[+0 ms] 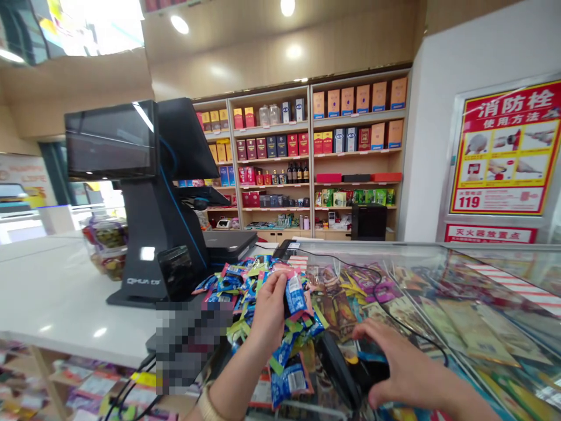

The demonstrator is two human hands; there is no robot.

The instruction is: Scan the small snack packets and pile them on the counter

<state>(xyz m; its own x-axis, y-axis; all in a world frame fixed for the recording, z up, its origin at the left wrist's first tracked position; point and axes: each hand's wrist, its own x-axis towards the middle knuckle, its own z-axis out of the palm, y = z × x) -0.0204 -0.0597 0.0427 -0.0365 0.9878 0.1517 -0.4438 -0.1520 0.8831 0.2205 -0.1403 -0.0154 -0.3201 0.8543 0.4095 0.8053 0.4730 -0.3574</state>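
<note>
My left hand (270, 301) is closed in a pinch on a small blue and pink snack packet (296, 295), raised over a pile of similar packets (234, 278) on the counter. A barcode label shows on the packet's face. Lower right, my right hand (394, 359) is open, thumb and fingers spread around the handle of a black barcode scanner (337, 368). A gap shows between the fingers and the handle. One more blue packet (290, 380) lies at the front of the pile, beside the scanner.
A black cash register with screens (153, 204) stands on the white counter (39, 280) at left. A black cable (385, 292) curves across the glass display case (438, 257), with packaged snacks beneath. Shelves of boxes (276, 146) line the back wall.
</note>
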